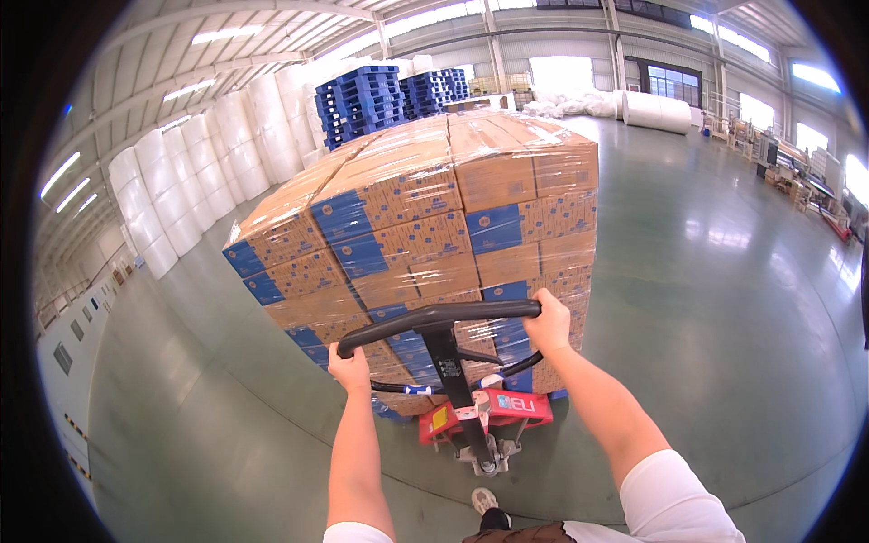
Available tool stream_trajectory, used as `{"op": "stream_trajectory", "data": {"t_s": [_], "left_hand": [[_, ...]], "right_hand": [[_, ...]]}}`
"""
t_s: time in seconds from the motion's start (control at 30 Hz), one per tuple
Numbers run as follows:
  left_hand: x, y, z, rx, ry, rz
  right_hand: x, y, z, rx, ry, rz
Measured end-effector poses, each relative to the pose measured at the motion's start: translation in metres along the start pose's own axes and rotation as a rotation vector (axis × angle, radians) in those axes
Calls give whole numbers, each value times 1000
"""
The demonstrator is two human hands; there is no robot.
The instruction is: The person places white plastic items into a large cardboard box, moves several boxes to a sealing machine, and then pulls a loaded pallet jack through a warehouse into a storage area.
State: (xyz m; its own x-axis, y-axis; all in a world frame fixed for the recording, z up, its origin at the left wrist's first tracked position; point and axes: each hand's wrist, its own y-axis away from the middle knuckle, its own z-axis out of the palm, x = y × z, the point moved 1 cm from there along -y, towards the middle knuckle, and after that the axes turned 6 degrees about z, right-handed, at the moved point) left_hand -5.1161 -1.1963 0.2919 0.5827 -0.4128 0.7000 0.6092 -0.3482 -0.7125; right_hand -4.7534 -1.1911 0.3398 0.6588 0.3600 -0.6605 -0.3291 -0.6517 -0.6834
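Both my arms reach forward to the black loop handle (444, 314) of a red pallet jack (529, 408). My left hand (349, 369) is closed round the handle's left end. Round its right end wraps my right hand (549, 324). Beyond the handle stands a tall load of brown and blue cardboard boxes (416, 195), stacked in several layers and wrapped in clear film. The jack's red body sits low against the load's near side; its forks are hidden under the boxes.
Tall white wrapped rolls (195, 176) line the left side. Stacked blue pallets (360, 101) stand behind the load. A large white roll (657, 112) lies at the far right, near machinery (797, 163) along the wall. Green floor (697, 335) surrounds the load; my shoe (484, 500) shows below.
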Motion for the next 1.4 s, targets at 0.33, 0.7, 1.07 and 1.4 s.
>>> {"op": "stream_trajectory", "data": {"t_s": [0.33,0.7,1.07,1.4], "left_hand": [[-2,4,0,-3,-9,64],[4,0,-6,-45,-2,31],[12,0,-10,-178,155,-151],[9,4,-11,-236,107,-118]], "right_hand": [[0,-2,3,55,31,22],[5,3,9,63,55,-15],[6,-4,7,40,36,-2],[6,-8,5,21,64,80]]}}
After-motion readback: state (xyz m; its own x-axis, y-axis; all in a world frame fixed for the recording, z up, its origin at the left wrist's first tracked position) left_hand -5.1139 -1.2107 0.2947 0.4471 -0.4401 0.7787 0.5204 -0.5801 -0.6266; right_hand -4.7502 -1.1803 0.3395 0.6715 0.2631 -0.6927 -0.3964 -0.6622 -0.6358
